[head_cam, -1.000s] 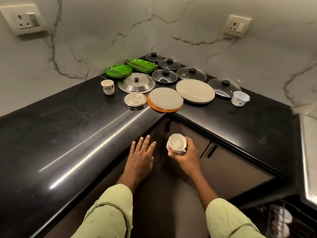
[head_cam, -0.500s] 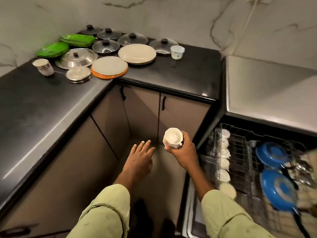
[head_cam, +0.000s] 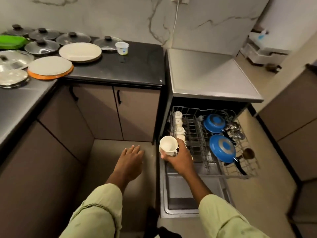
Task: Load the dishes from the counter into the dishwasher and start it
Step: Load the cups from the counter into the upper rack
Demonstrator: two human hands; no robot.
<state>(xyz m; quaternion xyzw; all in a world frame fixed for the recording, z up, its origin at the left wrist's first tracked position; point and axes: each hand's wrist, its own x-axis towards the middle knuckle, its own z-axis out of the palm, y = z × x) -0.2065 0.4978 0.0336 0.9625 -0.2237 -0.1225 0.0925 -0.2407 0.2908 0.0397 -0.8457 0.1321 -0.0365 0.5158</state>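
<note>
Right hand (head_cam: 180,158) gripping white cup (head_cam: 168,146), fingers curling round its side, mouth up, beside near-left corner of dishwasher rack (head_cam: 214,110); left hand (head_cam: 132,158) hanging idle, fingers straight, close together; advice: be turning cup mouth-down, seating it at near end of cup row (head_cam: 178,122), well apart from blue pans (head_cam: 222,148).

Black counter (head_cam: 137,69) bears glass lids (head_cam: 73,38), two pale plates (head_cam: 80,51), one small tub (head_cam: 122,48).

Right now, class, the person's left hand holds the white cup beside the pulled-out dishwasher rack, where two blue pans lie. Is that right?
No. The head view shows the right hand holding the white cup; the left hand is open and empty. The rest stands: the rack is pulled out, with two blue pans in it.
</note>
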